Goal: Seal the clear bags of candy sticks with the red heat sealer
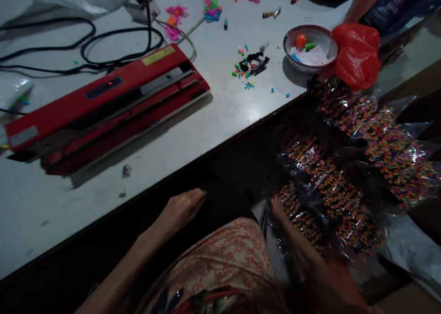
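Note:
My left hand (pixel 184 207) hovers below the table edge over a dark area, back upward. Its fingers are curled together, and whatever they may hold is hidden. Lower right, my right hand (pixel 280 213) is closed at a clear plastic bag (pixel 267 227) with dark streaks in it; the grip is partly blurred. Close beside that hand lie clear bags of small multicoloured pieces (pixel 325 185), in rows. On the table, left of both hands and touched by neither, stands a long red bag sealer (pixel 113 107) with a small red light showing.
The white table (pixel 234 107) bears a bowl (pixel 310 66), a red plastic bag (pixel 358 57), small black parts (pixel 255 64) and bright rubbery toys (pixel 175 20). Black cables (pixel 86 47) loop behind the sealer. Another person's arm (pixel 365 2) reaches in at the upper right.

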Demonstrator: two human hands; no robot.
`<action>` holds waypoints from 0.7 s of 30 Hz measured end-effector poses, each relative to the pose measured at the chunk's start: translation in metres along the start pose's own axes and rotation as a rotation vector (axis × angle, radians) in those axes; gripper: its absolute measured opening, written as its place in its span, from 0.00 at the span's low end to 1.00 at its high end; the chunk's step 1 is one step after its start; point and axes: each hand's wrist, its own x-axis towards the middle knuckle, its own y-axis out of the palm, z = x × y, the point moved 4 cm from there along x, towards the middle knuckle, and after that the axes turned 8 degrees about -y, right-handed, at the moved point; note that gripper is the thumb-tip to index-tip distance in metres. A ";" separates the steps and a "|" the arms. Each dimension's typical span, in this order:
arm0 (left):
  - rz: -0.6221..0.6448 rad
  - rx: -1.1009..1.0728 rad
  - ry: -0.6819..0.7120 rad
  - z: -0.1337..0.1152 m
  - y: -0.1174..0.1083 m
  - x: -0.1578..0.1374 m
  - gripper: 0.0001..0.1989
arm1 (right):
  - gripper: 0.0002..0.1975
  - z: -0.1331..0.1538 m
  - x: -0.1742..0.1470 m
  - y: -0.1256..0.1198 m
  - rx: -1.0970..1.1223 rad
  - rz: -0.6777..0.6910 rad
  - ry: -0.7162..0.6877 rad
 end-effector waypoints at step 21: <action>-0.085 -1.509 0.440 -0.019 -0.062 0.029 0.61 | 0.04 0.344 -0.150 -0.235 0.433 -0.174 -0.947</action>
